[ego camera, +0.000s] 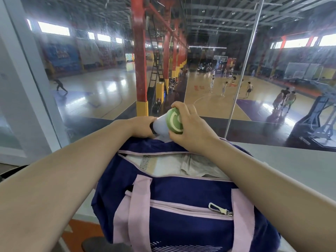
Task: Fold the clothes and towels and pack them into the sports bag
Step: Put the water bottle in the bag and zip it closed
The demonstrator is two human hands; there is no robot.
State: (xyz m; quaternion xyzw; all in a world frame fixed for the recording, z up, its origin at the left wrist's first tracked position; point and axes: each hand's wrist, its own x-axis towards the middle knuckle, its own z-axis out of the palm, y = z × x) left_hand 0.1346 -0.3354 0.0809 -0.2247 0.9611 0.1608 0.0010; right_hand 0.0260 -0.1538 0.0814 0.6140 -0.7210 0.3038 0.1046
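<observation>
A navy sports bag [181, 211] with pink straps and pink zip trim lies on a grey ledge in front of me. Its top zip is open, and folded pale cloth [174, 166] shows inside. Behind the bag's far side I hold a white bottle [161, 127] with a green lid [175, 120], tilted so the lid faces me. My right hand [190, 128] grips the lid end. My left hand [141, 127] grips the bag's far edge beside the bottle's lower part, where a black strap shows. The bottle's base is hidden behind the bag.
A grey ledge [291, 160] carries the bag and runs along a glass wall [91, 79] just beyond my hands. A metal rod [241, 79] stands at the right. Orange floor [80, 233] and a dark shoe [101, 244] show below left.
</observation>
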